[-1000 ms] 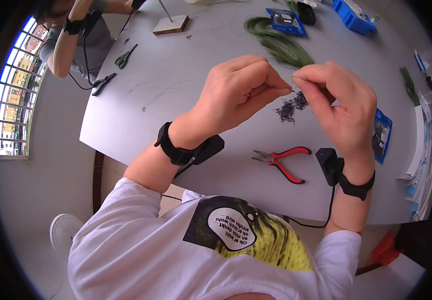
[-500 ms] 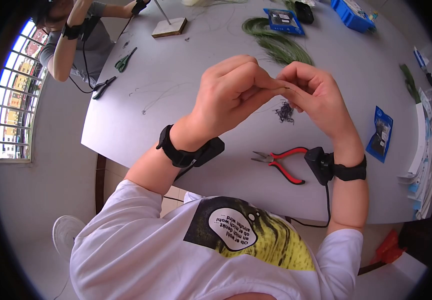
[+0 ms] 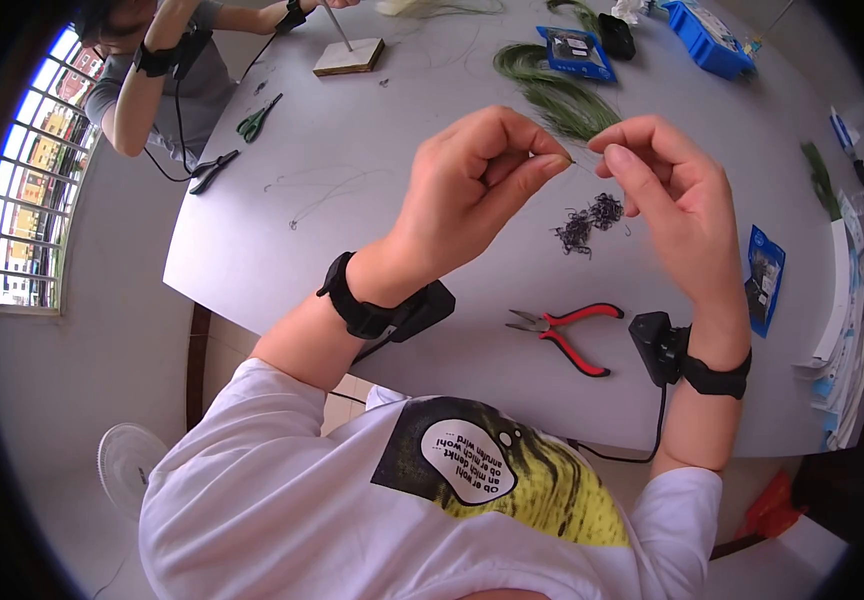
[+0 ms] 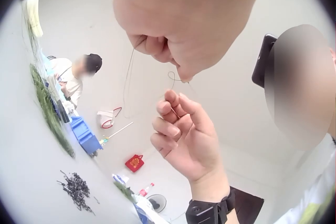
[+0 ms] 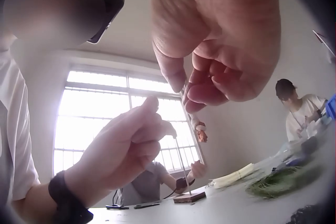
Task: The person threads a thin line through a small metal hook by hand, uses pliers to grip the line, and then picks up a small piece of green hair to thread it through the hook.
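The left hand [image 3: 482,190] pinches a small dark piece [image 3: 573,161] between thumb and index fingertips; its exact shape is too small to tell. A thin line [image 4: 128,79] trails from this hand's curled fingers, and another stretch loops by its fingertips. Facing it, the right hand [image 3: 677,205] has its fingers bent, with thumb and index tips around the thin line's other part, a short gap from the left fingertips. Below the hands lies a pile of small dark hooks [image 3: 576,232]. Red-handled pliers [image 3: 577,313] rest with jaws apart nearer the body.
Green strands [image 3: 562,105] and a blue packet [image 3: 577,52] lie beyond the hands. Another blue packet [image 3: 764,280] is at the right, near papers [image 3: 837,320]. Scissors [image 3: 257,120], black-handled pliers [image 3: 214,172] and a wooden block [image 3: 349,57] lie left, near another person.
The right hand has drawn back rightward from the left fingertips, which it met half a second ago, and its fingers have spread a little. The left hand keeps its pinch.
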The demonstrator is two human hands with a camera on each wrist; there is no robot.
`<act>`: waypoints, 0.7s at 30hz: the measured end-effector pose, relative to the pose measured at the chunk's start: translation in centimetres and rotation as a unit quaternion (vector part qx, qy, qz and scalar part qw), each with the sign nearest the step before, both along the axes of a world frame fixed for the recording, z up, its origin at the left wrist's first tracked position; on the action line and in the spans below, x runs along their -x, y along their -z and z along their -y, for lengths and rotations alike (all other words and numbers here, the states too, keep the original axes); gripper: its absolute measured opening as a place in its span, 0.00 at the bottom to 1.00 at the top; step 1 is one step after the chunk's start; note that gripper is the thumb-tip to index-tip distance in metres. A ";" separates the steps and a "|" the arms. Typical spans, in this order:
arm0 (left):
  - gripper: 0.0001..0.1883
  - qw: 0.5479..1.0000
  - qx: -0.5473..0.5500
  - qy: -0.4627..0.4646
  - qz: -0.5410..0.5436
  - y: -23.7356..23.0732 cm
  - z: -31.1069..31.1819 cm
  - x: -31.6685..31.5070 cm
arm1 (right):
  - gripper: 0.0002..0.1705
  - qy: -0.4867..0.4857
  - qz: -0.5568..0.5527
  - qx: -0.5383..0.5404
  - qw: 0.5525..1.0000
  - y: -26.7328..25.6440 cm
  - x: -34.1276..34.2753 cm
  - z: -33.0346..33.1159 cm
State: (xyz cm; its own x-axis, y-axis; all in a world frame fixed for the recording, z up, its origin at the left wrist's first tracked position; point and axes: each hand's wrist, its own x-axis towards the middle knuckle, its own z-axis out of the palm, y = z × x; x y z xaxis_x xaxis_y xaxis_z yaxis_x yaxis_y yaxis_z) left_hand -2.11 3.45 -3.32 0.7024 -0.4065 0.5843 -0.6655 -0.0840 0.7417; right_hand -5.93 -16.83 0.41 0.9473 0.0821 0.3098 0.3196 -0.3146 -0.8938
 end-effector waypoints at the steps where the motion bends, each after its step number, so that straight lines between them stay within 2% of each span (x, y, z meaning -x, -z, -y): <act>1: 0.04 1.000 -0.001 -0.009 0.026 -0.4 0.1 0.2 | 0.07 -0.008 0.006 -0.013 1.000 -0.3 0.3 -0.1; 8: 0.07 0.989 -0.020 -0.053 0.135 -1.0 0.1 0.4 | 0.07 -0.045 -0.015 -0.065 0.997 -0.6 1.2 -1.1; 21: 0.07 0.987 -0.010 -0.052 0.153 -0.7 0.2 0.4 | 0.06 -0.058 -0.047 -0.068 0.995 -0.7 1.1 -0.8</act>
